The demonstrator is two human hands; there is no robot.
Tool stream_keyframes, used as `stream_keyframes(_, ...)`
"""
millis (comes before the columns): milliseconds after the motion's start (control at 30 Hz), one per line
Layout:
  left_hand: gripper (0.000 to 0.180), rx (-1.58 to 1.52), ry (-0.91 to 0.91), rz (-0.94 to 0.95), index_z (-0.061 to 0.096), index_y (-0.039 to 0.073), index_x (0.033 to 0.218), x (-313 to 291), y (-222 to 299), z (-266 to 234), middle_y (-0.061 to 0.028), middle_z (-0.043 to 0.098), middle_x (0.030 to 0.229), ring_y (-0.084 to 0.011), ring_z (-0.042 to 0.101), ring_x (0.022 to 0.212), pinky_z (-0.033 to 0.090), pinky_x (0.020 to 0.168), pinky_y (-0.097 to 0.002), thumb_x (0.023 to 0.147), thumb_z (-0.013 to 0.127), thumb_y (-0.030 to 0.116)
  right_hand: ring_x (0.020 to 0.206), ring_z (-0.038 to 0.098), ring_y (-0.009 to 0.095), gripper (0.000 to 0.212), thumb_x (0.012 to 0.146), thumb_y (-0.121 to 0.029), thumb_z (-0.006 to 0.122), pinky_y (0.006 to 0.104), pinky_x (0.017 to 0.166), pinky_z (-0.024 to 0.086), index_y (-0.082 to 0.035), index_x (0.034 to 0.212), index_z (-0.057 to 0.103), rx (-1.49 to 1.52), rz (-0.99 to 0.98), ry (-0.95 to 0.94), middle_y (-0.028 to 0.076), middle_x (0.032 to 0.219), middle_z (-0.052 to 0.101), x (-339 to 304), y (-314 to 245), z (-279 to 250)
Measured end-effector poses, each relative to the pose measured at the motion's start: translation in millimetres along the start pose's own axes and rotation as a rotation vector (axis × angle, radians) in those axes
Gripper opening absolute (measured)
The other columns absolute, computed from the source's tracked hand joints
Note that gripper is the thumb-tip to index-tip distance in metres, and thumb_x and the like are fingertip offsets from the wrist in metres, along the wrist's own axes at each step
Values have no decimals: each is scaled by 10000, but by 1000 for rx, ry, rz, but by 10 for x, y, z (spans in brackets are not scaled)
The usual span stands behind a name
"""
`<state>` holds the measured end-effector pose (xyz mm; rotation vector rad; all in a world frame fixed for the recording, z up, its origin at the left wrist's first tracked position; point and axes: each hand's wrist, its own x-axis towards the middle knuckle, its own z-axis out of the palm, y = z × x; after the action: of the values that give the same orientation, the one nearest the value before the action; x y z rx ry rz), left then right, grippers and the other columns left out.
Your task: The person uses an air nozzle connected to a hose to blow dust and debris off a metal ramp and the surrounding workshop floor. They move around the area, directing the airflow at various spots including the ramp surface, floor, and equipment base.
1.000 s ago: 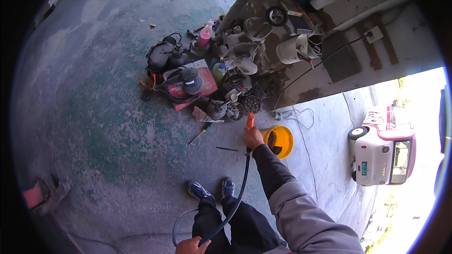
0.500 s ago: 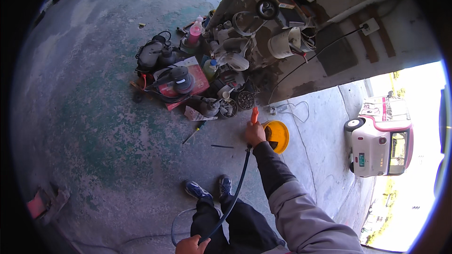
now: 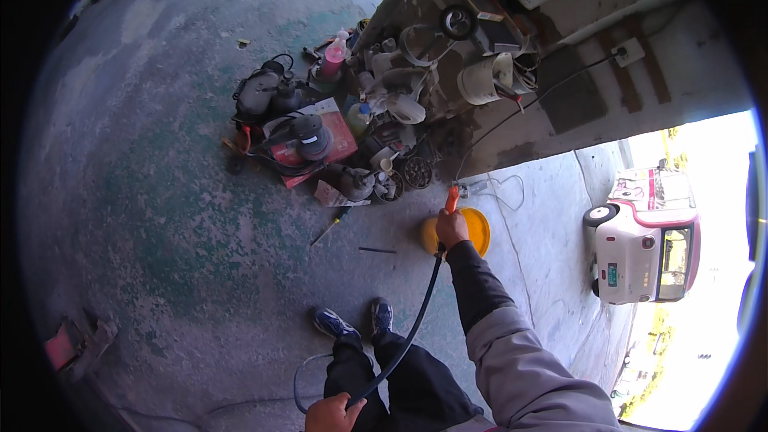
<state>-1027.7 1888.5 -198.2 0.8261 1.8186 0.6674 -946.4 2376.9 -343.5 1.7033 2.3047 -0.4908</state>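
My right hand [image 3: 452, 226] is wrapped round an orange hose nozzle [image 3: 452, 197], its tip pointing away from me. From below that fist a dark blue hose [image 3: 414, 324] curves back to my left hand [image 3: 331, 414], which is closed on it near the lower edge. A yellow bucket [image 3: 483, 232] stands on the floor under my right hand, which partly covers it. What the bucket holds is hidden from this angle. No spray can be made out at the nozzle.
Ahead lies a cluster of tools and bottles, with a sander [image 3: 310, 138] on a red box [image 3: 340, 130]. A screwdriver [image 3: 328, 227] and a short dark strip [image 3: 377, 250] lie on the floor. A white bucket [image 3: 478, 82] is near the wall. A pink-and-white vehicle [image 3: 644, 240] stands outside.
My right hand has moved right with the nozzle, now in front of the bucket's opening. The hose has swung along with it. My left hand has shifted slightly right.
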Motion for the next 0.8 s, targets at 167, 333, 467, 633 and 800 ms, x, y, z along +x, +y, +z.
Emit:
stream_keyframes(167, 487, 20, -9, -18, 604, 51, 700, -35, 4, -66, -192, 599, 595, -407, 623, 570, 436, 502, -488, 950, 704, 456, 1034, 696, 476, 411, 1016, -217, 407, 515, 908, 568, 66, 1163, 665, 16, 46, -70, 343, 1127, 668, -13, -41, -52)
stream_keyframes(333, 481, -15, 24, -54, 623, 47, 726, -115, 6, -228, -194, 628, 625, -407, 650, 606, 464, 521, -484, 947, 703, 466, 1030, 701, 476, 393, 1009, -186, 406, 508, 901, 575, 66, 1161, 667, -151, -63, -92, 352, 1113, 669, 68, -56, 18)
stream_keyframes(467, 479, -24, 59, -101, 622, 46, 732, -181, -9, -458, -193, 629, 628, -408, 647, 603, 464, 520, -486, 941, 709, 468, 954, 716, 463, 358, 976, -173, 441, 491, 845, 592, 44, 1127, 682, -314, -149, -95, 345, 1046, 682, 71, -158, 119)
stream_keyframes(633, 475, 58, 48, -119, 616, 39, 739, -182, -126, -902, -204, 622, 636, -427, 633, 601, 467, 533, -500, 938, 709, 460, 944, 713, 463, 343, 964, -190, 465, 507, 836, 589, 38, 1095, 685, -166, -138, -39, 345, 1019, 678, -22, -444, 96)
stream_keyframes(800, 467, 70, 50, -140, 609, 33, 737, -45, -200, -1694, -213, 621, 658, -448, 630, 641, 470, 559, -511, 931, 716, 445, 902, 710, 471, 311, 956, -176, 468, 516, 806, 591, 33, 1030, 686, -88, -178, 24, 345, 991, 674, -72, -794, 10)
